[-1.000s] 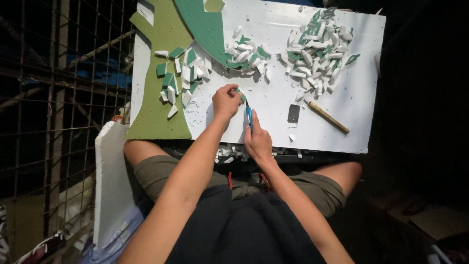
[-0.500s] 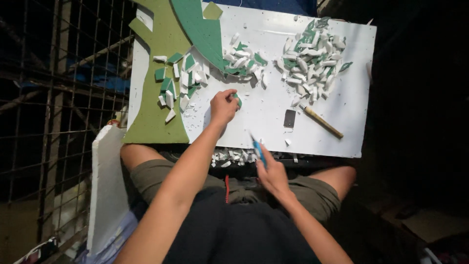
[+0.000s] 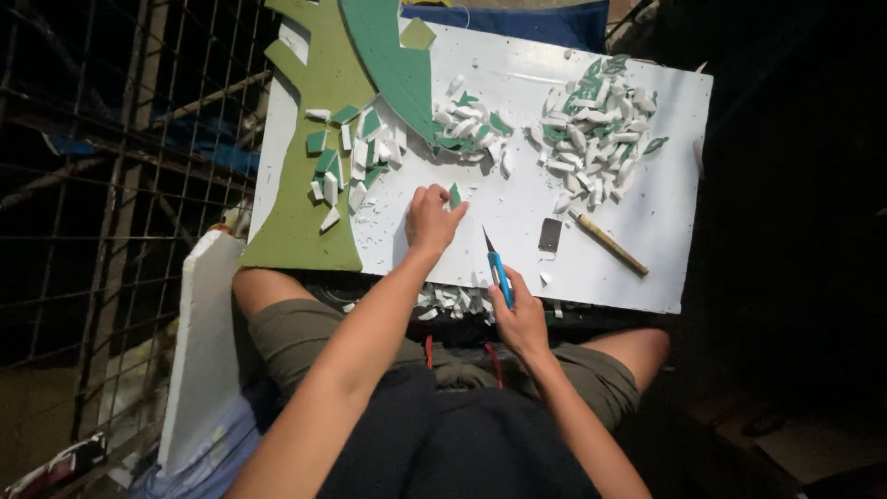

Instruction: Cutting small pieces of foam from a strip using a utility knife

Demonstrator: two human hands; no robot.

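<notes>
A white board point(image 3: 647, 222) lies across my lap. My left hand point(image 3: 431, 222) rests on it, pinching a small green foam piece point(image 3: 455, 195) between thumb and fingers. My right hand point(image 3: 520, 319) is at the board's near edge, closed around a blue craft knife point(image 3: 497, 271) with its blade pointing up toward the board. Small cut scraps point(image 3: 453, 300) lie under the board edge between my hands.
Piles of white and green foam pieces point(image 3: 591, 129) lie at the board's right and centre. A green foam sheet point(image 3: 309, 185) with more pieces sits left. A wooden stick point(image 3: 610, 243) and a small dark block point(image 3: 550, 235) lie near the knife. A wire grid point(image 3: 111, 185) stands left.
My right hand with the knife has drawn back from beside the left hand to the board's near edge. My left hand stays on the board holding the green piece.
</notes>
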